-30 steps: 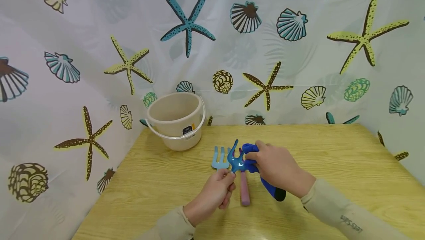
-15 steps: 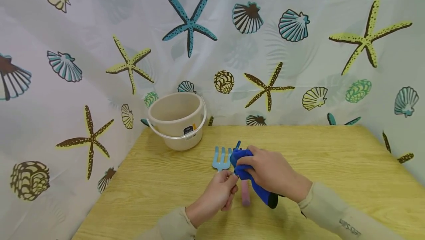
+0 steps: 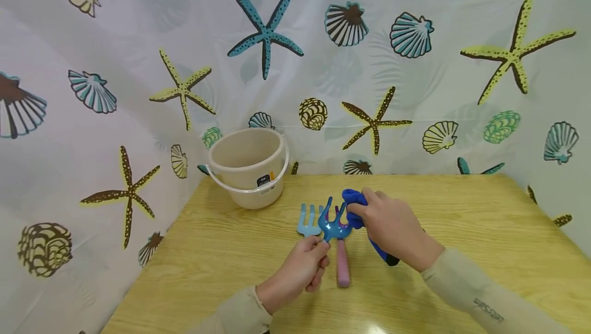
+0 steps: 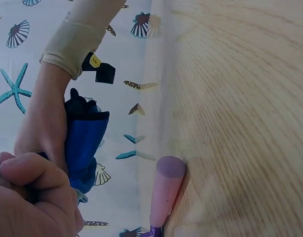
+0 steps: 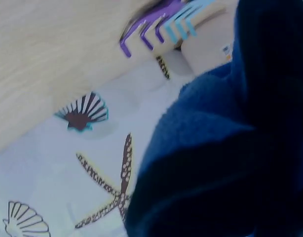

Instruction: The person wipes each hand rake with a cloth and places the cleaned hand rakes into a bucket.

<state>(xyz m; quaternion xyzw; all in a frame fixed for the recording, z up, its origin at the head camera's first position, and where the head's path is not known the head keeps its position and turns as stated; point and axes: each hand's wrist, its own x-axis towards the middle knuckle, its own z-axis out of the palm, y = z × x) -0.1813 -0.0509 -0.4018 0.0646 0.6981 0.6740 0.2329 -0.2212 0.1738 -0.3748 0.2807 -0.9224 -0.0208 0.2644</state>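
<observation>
A glossy blue hand cultivator [image 3: 333, 228] points its curved prongs up and away. My left hand [image 3: 300, 268] grips it just below the head, and its handle is hidden in that hand. At its right side, my right hand [image 3: 396, 223] pinches a bunched blue cloth [image 3: 354, 199] with a black end, against or very near the right prong. The cloth fills much of the right wrist view. Behind the cultivator, a light blue garden fork [image 3: 308, 227] and a purple fork with a pink handle [image 3: 342, 267] lie on the table. That pink handle shows in the left wrist view too.
A beige bucket [image 3: 247, 190] with a white handle stands at the table's back left. The wood-grain table [image 3: 221, 267] ends at a white curtain [image 3: 286, 98] printed with shells and starfish, which also hangs along both sides.
The cloth covered the cultivator's head half a second ago. My right hand has since drawn it up and right, uncovering the prongs. My left hand keeps its hold almost in place.
</observation>
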